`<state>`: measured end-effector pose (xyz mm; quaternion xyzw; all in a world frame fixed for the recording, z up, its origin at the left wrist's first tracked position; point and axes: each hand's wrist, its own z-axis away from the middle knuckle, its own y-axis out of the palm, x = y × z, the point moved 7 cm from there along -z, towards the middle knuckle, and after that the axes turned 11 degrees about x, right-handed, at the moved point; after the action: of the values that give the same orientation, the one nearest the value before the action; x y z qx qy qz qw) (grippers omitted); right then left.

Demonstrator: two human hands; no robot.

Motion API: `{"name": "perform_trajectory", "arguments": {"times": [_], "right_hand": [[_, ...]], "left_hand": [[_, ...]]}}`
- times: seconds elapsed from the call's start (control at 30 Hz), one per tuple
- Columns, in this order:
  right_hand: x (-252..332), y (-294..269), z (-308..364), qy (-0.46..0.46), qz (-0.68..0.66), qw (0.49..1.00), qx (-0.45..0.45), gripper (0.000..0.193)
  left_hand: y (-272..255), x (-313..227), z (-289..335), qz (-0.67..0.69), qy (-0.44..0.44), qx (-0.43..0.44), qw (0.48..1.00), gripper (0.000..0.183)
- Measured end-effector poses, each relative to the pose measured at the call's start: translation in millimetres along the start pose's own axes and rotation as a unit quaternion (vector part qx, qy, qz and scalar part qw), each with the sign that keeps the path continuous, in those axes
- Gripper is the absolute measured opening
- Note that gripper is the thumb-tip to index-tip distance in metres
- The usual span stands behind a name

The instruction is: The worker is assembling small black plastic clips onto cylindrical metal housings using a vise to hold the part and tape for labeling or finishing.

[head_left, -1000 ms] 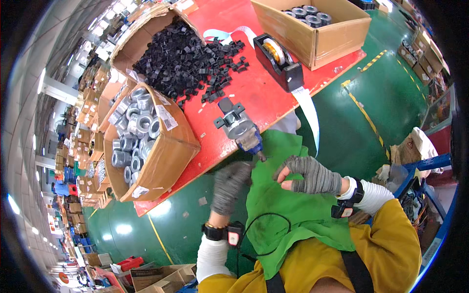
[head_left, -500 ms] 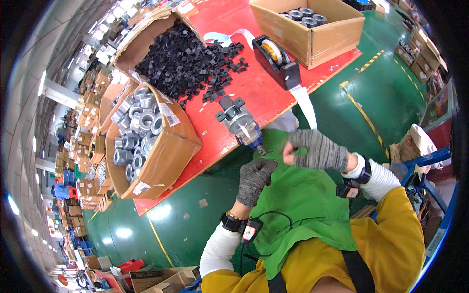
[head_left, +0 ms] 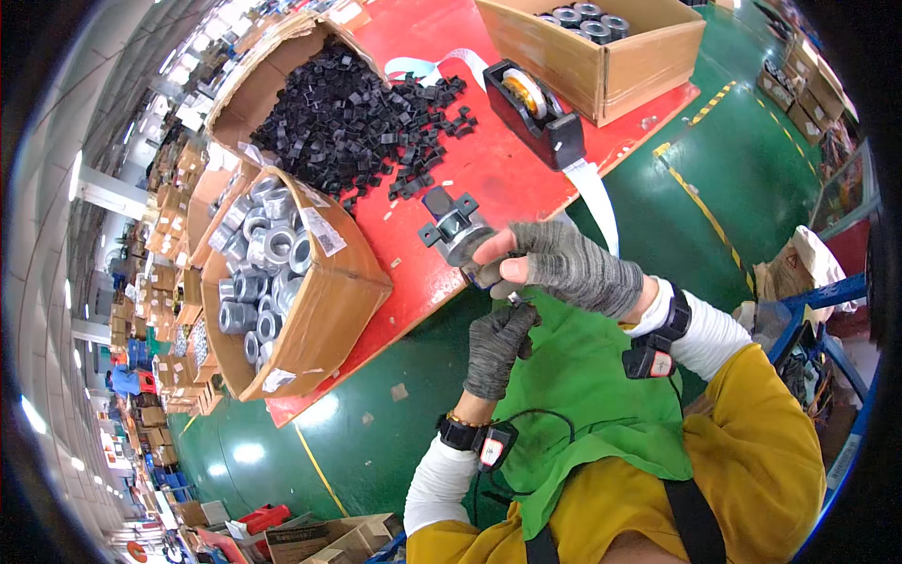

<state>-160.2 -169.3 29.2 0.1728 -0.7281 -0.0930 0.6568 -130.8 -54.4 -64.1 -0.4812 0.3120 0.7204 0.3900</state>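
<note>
At the edge of the red table, a blue bench clamp point(head_left: 486, 274) holds a grey metal ring point(head_left: 467, 242) with black plastic clips point(head_left: 456, 218) on it. My right hand point(head_left: 573, 268), in a grey fingerless glove, reaches over the clamp from the right. Its fingertips are stretched out and apart at the ring's near side; whether they touch it I cannot tell. Below the clamp's lower end, my left hand point(head_left: 498, 348), gloved the same way, is closed. A small shiny tip shows at its fingers, too small to name.
Grey metal rings fill a cardboard box point(head_left: 324, 310) on the left. Small black clips point(head_left: 329, 122) spill from another box onto the red table point(head_left: 418, 254). A black tape dispenser point(head_left: 550, 136) trails a white strip over the edge. A farther box point(head_left: 648, 70) holds more rings.
My right hand has moved left and up to the ring, with its fingers now stretched out. My left hand has shifted only slightly and stays closed.
</note>
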Motion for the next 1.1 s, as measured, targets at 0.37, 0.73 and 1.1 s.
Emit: {"name": "perform_trajectory", "arguments": {"times": [0.37, 0.73, 1.1], "right_hand": [[-42.9, 24.0, -33.1, -0.201, -0.398, 0.895, 0.033, 0.044], [-42.5, 19.3, -35.8, -0.177, -0.433, 0.883, 0.032, 0.036], [-32.5, -17.8, 26.8, 0.02, -0.234, 0.972, -0.008, 0.04]], "left_hand": [[-86.8, -63.8, -5.9, -0.22, 0.094, -0.006, 0.971, 0.028], [-96.7, -114.1, -75.2, -0.106, 0.117, 0.096, 0.983, 0.023], [-100.6, -137.8, -75.7, -0.016, 0.158, 0.111, 0.981, 0.014]]}}
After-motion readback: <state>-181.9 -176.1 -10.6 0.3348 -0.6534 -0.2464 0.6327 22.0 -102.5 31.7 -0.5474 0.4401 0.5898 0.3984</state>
